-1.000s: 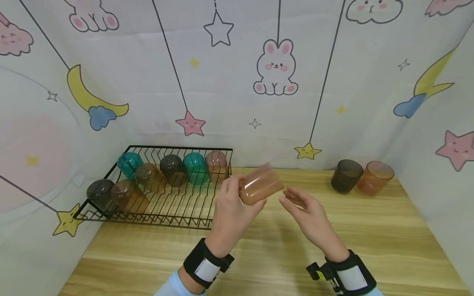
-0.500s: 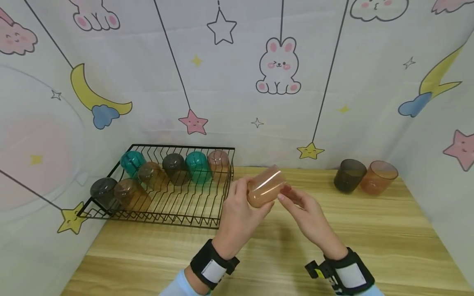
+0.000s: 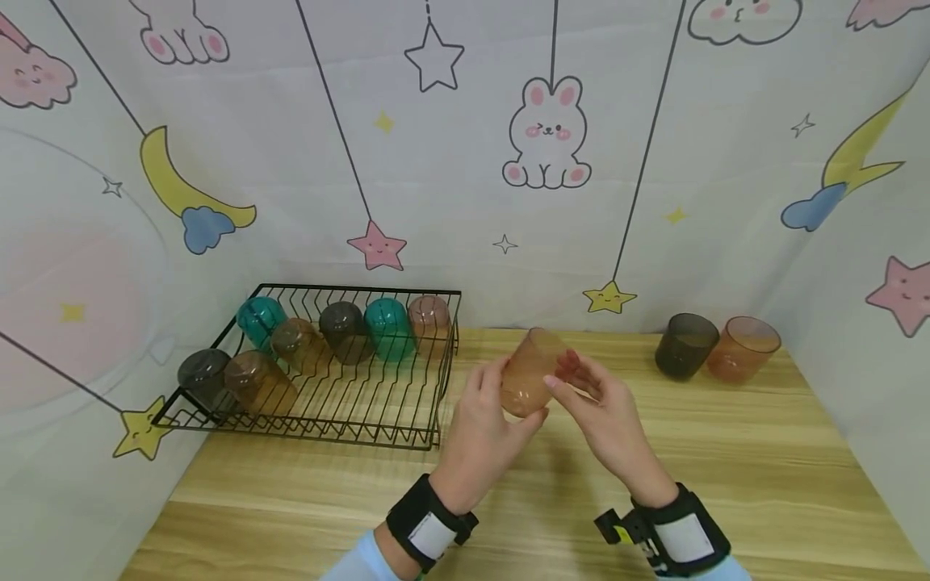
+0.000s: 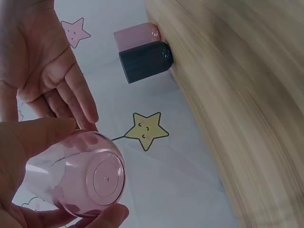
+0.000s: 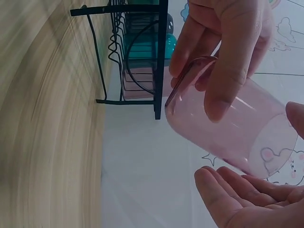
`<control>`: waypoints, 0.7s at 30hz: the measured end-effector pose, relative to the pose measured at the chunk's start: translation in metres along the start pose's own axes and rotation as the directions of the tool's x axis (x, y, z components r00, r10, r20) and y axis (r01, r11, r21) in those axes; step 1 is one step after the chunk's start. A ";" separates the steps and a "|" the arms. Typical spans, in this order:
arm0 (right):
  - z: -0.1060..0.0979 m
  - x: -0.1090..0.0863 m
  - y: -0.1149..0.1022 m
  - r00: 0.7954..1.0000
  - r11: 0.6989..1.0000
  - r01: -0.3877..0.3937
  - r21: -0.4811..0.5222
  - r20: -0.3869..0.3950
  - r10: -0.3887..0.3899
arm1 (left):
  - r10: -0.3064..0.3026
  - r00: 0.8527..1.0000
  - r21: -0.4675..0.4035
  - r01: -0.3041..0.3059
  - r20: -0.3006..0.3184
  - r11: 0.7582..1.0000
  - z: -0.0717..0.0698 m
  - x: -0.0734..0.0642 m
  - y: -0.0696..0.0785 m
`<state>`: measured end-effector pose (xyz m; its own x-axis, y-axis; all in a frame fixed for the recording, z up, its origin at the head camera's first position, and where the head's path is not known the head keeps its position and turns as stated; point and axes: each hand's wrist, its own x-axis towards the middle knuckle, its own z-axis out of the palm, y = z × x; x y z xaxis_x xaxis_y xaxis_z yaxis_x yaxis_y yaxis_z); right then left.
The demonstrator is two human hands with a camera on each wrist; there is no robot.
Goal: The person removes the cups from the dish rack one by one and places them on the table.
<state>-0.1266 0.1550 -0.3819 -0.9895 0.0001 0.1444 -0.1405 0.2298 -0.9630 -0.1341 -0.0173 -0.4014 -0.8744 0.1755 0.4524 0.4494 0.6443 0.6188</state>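
Observation:
In the head view, my left hand [image 3: 483, 424] grips a clear pinkish-amber cup [image 3: 534, 371] near its base, above the table. The cup tilts slightly, rim upward. My right hand [image 3: 606, 424] is at its right side, thumb in front and some fingers showing through the cup wall. From the left wrist, the round base of the cup [image 4: 102, 180] faces the camera, and the right hand's fingers [image 4: 76, 90] reach out fairly straight beside it. In the right wrist view, the left hand [image 5: 228, 52] holds the cup's base end; the right hand's fingers [image 5: 237, 190] lie below the cup.
A black wire rack [image 3: 341, 428] stands at the left with several upside-down cups, among them a teal cup [image 3: 390, 327]. At the back right, a dark grey cup [image 3: 685, 347] and an amber cup [image 3: 744, 351] stand upright on the wooden table [image 3: 726, 452]. A patterned cloth hangs behind.
The cup has moved rightward in the left hand and turned from lying tilted to more upright. The right hand, first apart from it, now has thumb and fingers about its side.

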 end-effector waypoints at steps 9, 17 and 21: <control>0.004 -0.005 -0.026 0.998 1.000 0.021 0.008 -0.057 -0.021 | 0.009 0.999 -0.016 -0.008 0.032 1.000 0.006 -0.003 0.000; 0.006 -0.009 -0.035 0.995 0.997 0.041 -0.064 -0.083 -0.047 | -0.006 0.997 0.033 0.004 0.080 0.999 0.008 -0.005 -0.003; 0.005 -0.003 -0.015 0.994 0.995 0.065 -0.075 -0.080 -0.071 | 0.007 0.996 0.072 -0.013 0.084 0.997 0.009 -0.005 -0.005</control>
<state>-0.1220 0.1462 -0.3688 -0.9711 0.0620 0.2305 -0.2019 0.3014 -0.9319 -0.1340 -0.0148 -0.4122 -0.8838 0.2419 0.4006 0.4461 0.6939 0.5653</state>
